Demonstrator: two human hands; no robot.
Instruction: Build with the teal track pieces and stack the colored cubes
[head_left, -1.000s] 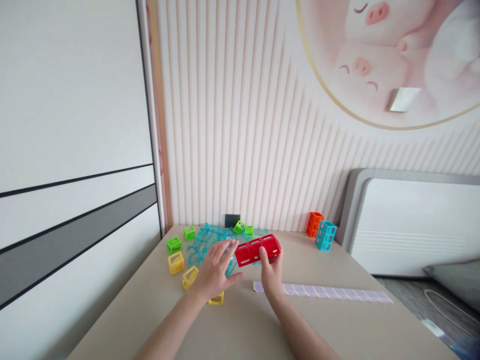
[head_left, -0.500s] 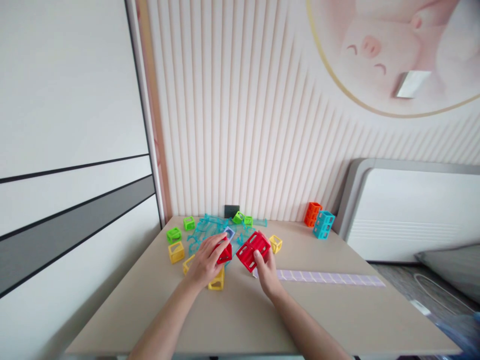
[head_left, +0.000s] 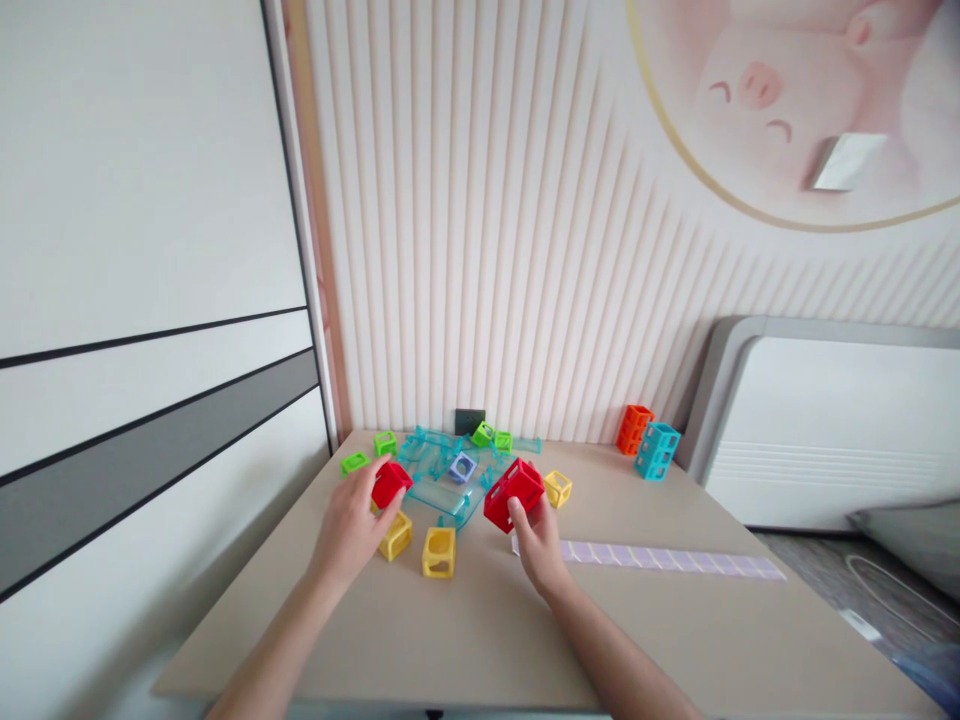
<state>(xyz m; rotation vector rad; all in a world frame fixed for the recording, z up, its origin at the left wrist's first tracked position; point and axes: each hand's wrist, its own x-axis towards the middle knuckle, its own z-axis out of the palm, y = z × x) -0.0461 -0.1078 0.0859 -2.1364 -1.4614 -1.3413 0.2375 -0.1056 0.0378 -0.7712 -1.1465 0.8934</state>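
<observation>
My left hand (head_left: 352, 518) grips a single red cube block (head_left: 391, 484) between thumb and fingers, raised above the table's left side. In my right hand (head_left: 538, 535) is a larger red block piece (head_left: 513, 494), apparently cubes joined together, held tilted near the middle. Below and between the hands stand yellow cube blocks, one (head_left: 439, 553) in front and another (head_left: 396, 536) beside my left fingers. A third yellow cube (head_left: 557, 488) sits just behind my right hand. Past the hands, a blue-violet cube (head_left: 462, 467) rests on clear teal plastic pieces (head_left: 442, 492).
Green cubes (head_left: 385, 443) lie at the back left, with more near a dark box (head_left: 470, 421) by the wall. An orange stack (head_left: 634, 429) and a blue stack (head_left: 657, 451) stand back right. A lilac strip (head_left: 675, 560) lies across the table (head_left: 465, 650).
My left hand has moved left with its red cube, away from the right hand, uncovering the blue-violet cube and front yellow cubes. The right hand's red piece has turned slightly. The view shifted a little.
</observation>
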